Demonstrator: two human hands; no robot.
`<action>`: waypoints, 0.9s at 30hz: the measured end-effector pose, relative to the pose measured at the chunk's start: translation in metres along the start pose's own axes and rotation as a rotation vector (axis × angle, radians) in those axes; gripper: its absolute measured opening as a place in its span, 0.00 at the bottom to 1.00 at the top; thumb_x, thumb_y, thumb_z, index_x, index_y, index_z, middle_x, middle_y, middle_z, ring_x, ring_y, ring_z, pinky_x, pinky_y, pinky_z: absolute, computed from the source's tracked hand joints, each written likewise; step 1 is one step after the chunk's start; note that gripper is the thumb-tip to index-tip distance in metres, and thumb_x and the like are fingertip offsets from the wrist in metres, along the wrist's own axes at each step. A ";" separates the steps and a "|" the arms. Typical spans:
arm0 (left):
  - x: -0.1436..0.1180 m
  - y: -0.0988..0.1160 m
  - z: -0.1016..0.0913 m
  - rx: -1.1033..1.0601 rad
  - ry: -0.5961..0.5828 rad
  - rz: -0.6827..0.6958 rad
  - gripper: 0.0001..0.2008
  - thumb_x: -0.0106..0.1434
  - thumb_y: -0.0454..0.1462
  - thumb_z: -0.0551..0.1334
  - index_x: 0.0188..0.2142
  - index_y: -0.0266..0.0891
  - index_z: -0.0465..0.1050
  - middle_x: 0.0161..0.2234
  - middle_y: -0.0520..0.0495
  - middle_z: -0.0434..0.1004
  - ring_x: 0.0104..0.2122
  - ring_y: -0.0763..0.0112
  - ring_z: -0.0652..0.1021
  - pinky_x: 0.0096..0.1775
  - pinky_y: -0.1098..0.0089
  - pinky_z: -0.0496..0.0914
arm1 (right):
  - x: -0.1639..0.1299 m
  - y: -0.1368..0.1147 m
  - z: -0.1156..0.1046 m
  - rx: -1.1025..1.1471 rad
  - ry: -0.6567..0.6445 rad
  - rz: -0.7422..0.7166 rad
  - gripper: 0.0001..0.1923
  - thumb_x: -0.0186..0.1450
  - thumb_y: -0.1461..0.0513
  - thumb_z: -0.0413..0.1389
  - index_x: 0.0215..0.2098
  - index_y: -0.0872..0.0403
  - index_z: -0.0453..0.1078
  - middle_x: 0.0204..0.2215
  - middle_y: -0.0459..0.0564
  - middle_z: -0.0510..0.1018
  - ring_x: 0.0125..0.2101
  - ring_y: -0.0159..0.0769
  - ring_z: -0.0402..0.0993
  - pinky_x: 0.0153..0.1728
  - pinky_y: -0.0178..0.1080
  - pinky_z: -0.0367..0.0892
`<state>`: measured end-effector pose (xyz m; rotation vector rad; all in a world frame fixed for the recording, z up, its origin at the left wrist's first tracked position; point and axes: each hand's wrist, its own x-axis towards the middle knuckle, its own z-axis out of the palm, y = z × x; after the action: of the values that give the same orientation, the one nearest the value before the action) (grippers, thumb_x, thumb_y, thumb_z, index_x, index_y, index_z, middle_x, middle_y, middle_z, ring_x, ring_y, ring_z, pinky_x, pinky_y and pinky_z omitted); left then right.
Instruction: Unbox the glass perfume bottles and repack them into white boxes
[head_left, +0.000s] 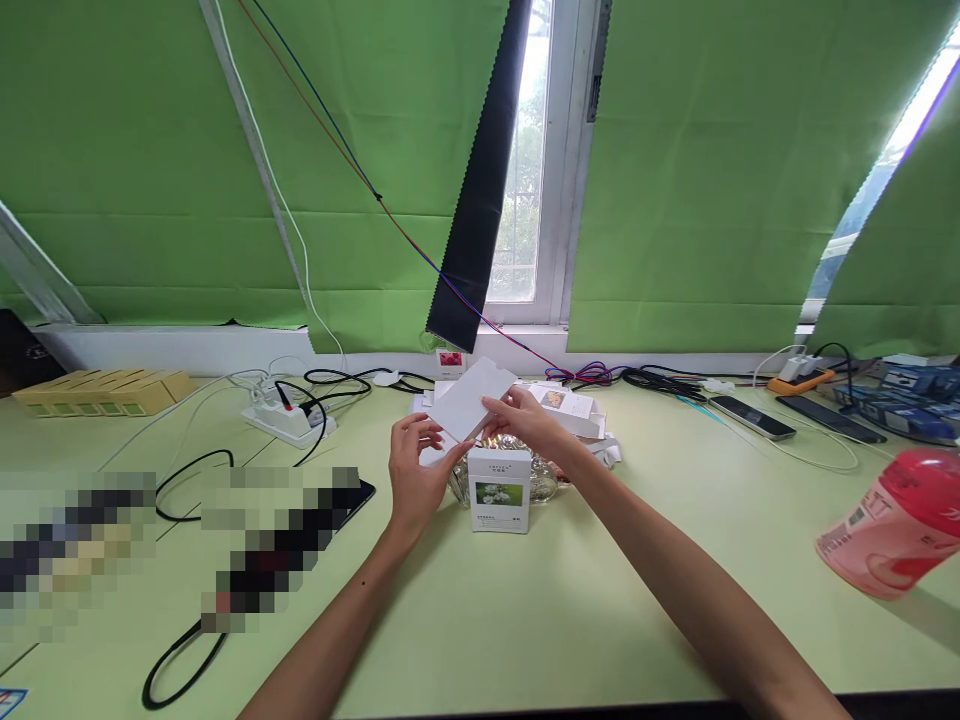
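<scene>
Between my two hands a plain white box [472, 398] is held up at a tilt above the table. My left hand [422, 462] grips its lower edge with thumb and fingers. On the right side, my right hand [523, 418] pinches the same box. Just below and in front stands an upright white box with a flower picture [500, 492]. Behind it lies a heap of clear, shiny plastic packaging [553, 487], partly hidden. More white boxes, one with a picture [568, 402], lie behind my right hand.
A pink bottle with a red cap [889, 525] stands at the right. Phones [752, 417] and cables lie at the back right. At the left are a power strip [289, 420], loose black cables and a row of yellow boxes [105, 393]. Green blinds hang behind.
</scene>
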<state>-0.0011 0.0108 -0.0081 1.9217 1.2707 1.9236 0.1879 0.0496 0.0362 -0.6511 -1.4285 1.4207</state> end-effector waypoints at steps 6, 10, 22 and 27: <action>0.000 0.001 -0.001 -0.012 -0.027 -0.011 0.18 0.55 0.47 0.72 0.39 0.42 0.71 0.48 0.46 0.68 0.34 0.73 0.75 0.41 0.63 0.77 | 0.001 0.000 -0.003 0.002 -0.007 0.022 0.26 0.53 0.45 0.69 0.33 0.56 0.69 0.23 0.50 0.81 0.22 0.34 0.78 0.26 0.34 0.72; 0.000 0.001 -0.001 -0.022 -0.037 -0.017 0.18 0.55 0.47 0.72 0.39 0.42 0.71 0.48 0.46 0.67 0.35 0.72 0.74 0.41 0.63 0.76 | 0.003 0.001 -0.005 0.004 -0.029 0.021 0.26 0.53 0.45 0.69 0.32 0.57 0.72 0.23 0.50 0.81 0.21 0.33 0.77 0.26 0.34 0.71; 0.000 0.000 -0.001 -0.023 -0.056 -0.001 0.17 0.55 0.45 0.72 0.40 0.42 0.71 0.49 0.45 0.66 0.36 0.72 0.74 0.41 0.63 0.76 | 0.001 0.000 -0.005 0.005 -0.040 0.026 0.24 0.54 0.46 0.69 0.30 0.59 0.75 0.23 0.52 0.81 0.21 0.33 0.77 0.27 0.34 0.72; 0.000 0.001 -0.001 -0.017 -0.055 0.002 0.17 0.56 0.44 0.72 0.40 0.42 0.71 0.50 0.45 0.66 0.36 0.71 0.75 0.42 0.61 0.77 | 0.000 0.000 -0.005 -0.004 -0.018 0.028 0.23 0.53 0.48 0.70 0.30 0.59 0.75 0.23 0.51 0.81 0.21 0.32 0.76 0.26 0.34 0.71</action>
<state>-0.0016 0.0093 -0.0076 1.9546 1.2343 1.8634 0.1924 0.0515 0.0357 -0.6645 -1.4416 1.4487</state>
